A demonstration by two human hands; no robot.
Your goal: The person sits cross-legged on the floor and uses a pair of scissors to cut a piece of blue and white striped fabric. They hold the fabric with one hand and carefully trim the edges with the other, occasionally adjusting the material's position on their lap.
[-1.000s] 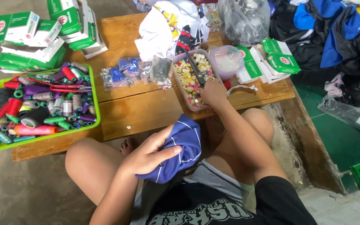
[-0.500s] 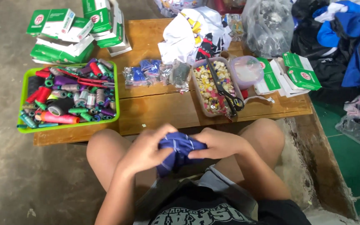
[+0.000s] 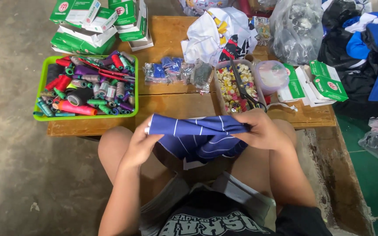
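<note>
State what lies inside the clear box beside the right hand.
The clear box holds mixed buttons, with black scissors lying on top. The buttons beneath the scissors are hidden.

Both hands are gripping a blue striped cloth (image 3: 197,135) over the lap: the left hand (image 3: 140,146) pinching its left end, the right hand (image 3: 263,130) its right, just beside the wooden table (image 3: 171,105) bearing a green tray (image 3: 42,87) of thread spools

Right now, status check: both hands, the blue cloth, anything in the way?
Left hand and right hand each grip one end of the blue striped cloth, stretched over the lap. Wooden table just ahead; button tub with scissors nearest.
</note>
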